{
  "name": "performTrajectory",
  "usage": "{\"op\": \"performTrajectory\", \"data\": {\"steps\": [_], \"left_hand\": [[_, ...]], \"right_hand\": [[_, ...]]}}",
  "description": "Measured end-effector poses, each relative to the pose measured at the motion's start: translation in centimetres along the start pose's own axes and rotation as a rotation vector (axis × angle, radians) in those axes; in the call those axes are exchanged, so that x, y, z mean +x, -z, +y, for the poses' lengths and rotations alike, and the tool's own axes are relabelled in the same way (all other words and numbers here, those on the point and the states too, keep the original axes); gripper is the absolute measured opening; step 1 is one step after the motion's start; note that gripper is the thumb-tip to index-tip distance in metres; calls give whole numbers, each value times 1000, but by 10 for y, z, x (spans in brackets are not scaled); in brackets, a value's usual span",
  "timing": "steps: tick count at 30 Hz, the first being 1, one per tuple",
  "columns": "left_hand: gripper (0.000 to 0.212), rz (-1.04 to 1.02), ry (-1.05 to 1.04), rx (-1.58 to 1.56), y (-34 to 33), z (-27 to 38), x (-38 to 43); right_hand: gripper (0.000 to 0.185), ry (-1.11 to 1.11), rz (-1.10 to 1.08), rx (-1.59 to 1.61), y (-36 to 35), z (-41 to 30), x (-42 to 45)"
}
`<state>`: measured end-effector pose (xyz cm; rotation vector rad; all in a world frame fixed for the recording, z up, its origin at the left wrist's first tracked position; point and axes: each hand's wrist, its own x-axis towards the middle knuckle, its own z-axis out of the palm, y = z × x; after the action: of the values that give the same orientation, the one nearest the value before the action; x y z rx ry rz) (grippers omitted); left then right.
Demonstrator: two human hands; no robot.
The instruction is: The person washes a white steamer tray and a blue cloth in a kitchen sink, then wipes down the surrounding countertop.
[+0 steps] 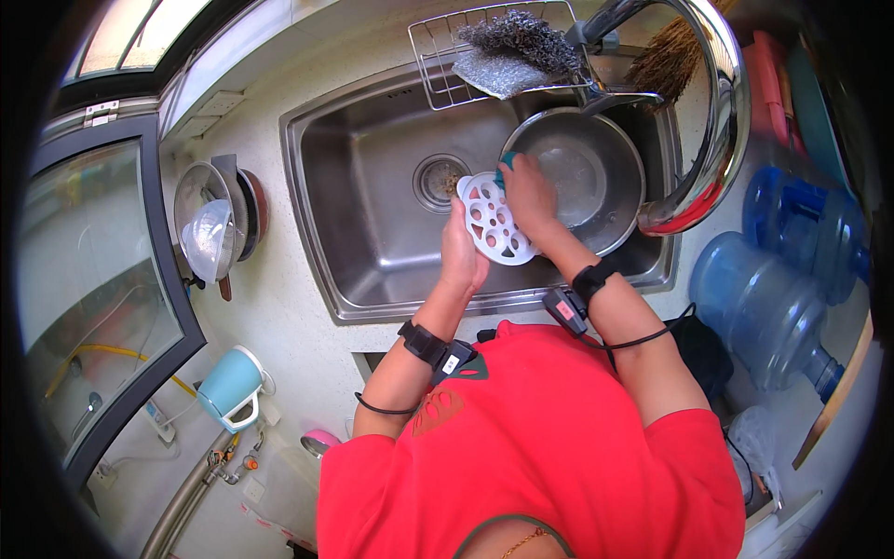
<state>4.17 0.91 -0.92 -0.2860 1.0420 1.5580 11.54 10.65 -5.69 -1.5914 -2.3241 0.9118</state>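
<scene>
A white plastic disc with round and triangular holes (495, 222) is held by its left and lower edge in my left hand (464, 251), over the steel sink (370, 189). My right hand (532, 195) grips a teal scrubbing cloth or pad (504, 168) against the disc's upper right edge; most of the cloth is hidden by the fingers. Under and beside my right hand sits a round metal basin (618, 161) in the right part of the sink. Food bits lie in the drain strainer (442, 183), just up and left of the disc.
A curved chrome faucet (730, 119) arches over the sink's right side. A wire rack (433, 77) holds steel wool (524, 38) at the back. Blue water jugs (761, 307) stand at right, strainers (209, 209) at left, near an open window (157, 230) and a blue kettle (230, 388).
</scene>
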Motion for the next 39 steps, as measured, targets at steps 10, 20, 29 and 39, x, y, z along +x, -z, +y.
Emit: {"op": "performTrajectory", "data": {"steps": [10,20,29,39], "left_hand": [[46,20,13,-71,6,4,10],[50,19,-125,51,5,9,-5],[50,-34,-175,11,14,24,-10],[52,-80,-146,-68,21,28,-12]], "right_hand": [[24,348,-10,131,14,-41,-54],[28,52,-9,0,15,12,0],[33,-177,117,-30,8,125,0],[53,21,-434,-477,-8,161,-26]]}}
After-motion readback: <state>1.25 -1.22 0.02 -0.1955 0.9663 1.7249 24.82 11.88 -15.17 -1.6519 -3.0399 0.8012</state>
